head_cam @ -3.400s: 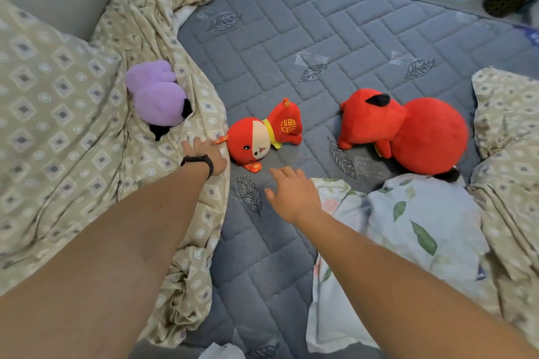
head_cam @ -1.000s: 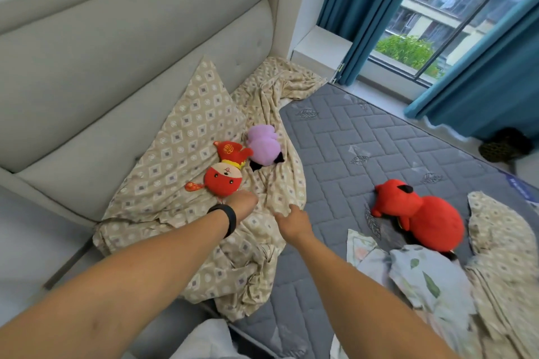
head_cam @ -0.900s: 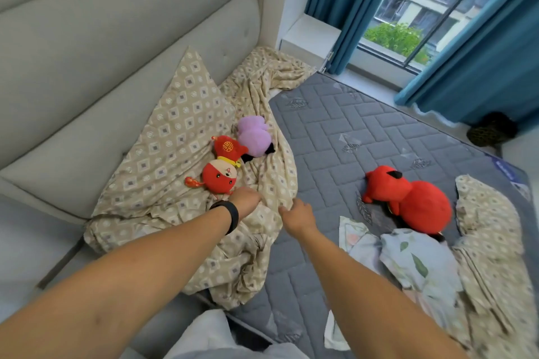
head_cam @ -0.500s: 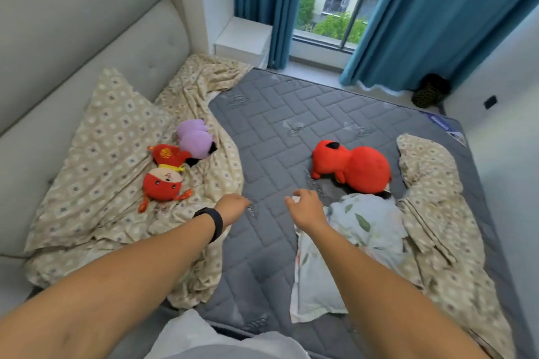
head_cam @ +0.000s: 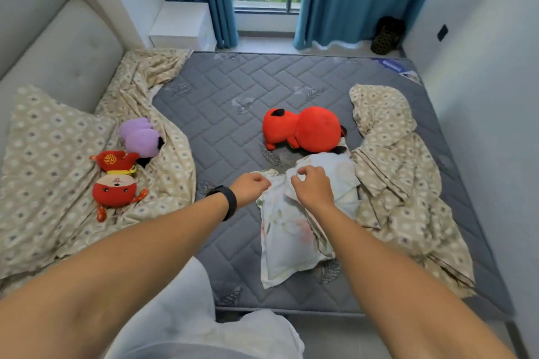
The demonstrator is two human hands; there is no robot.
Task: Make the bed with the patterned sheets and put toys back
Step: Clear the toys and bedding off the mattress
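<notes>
Both hands now reach the floral pillowcase (head_cam: 291, 242): the right hand (head_cam: 313, 186) seems to pinch its top edge, the left hand (head_cam: 250, 188) curls at its corner, perhaps gripping. The small red toy (head_cam: 115, 183) has just moved onto the patterned sheet (head_cam: 43, 169), clearing the mattress (head_cam: 233, 90). The pillowcase's long axis runs toward the window.

Patterned sheets (head_cam: 399, 172): beige, crumpled, at right and left.
Toys: red doll (head_cam: 115, 183), purple plush (head_cam: 140, 137) left; big red plush (head_cam: 306, 128) at centre.

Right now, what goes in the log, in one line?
left hand: curled beside white floral pillowcase | right hand: over it, grip unclear | big red plush toy: on grey quilted mattress
</notes>
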